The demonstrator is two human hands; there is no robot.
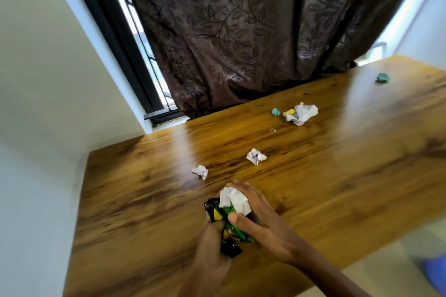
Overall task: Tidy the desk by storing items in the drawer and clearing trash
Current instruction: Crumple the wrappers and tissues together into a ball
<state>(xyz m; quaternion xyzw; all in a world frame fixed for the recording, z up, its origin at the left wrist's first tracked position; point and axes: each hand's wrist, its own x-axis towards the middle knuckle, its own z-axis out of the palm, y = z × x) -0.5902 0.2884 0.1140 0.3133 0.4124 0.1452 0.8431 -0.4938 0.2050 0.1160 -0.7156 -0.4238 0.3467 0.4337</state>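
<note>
Both hands meet over the near middle of the wooden desk [337, 176]. My left hand [210, 251] grips a crumpled green, yellow and black wrapper [225, 222]. My right hand [260, 214] closes over a white paper wad [235, 198] pressed against the top of that wrapper. Loose trash lies farther out: a small white paper ball [200, 171], another white ball [256, 156], a bigger white and yellow crumple [301, 113], a small teal scrap [275, 111] and a teal scrap [383, 77] at the far right. No drawer is in view.
A dark brown patterned curtain [241, 31] hangs behind the desk's far edge. A white wall [36, 79] and black window frame [108, 38] stand to the left. A tiny clear speck [272, 130] lies on the desk. Something blue [434, 270] shows on the floor at lower right.
</note>
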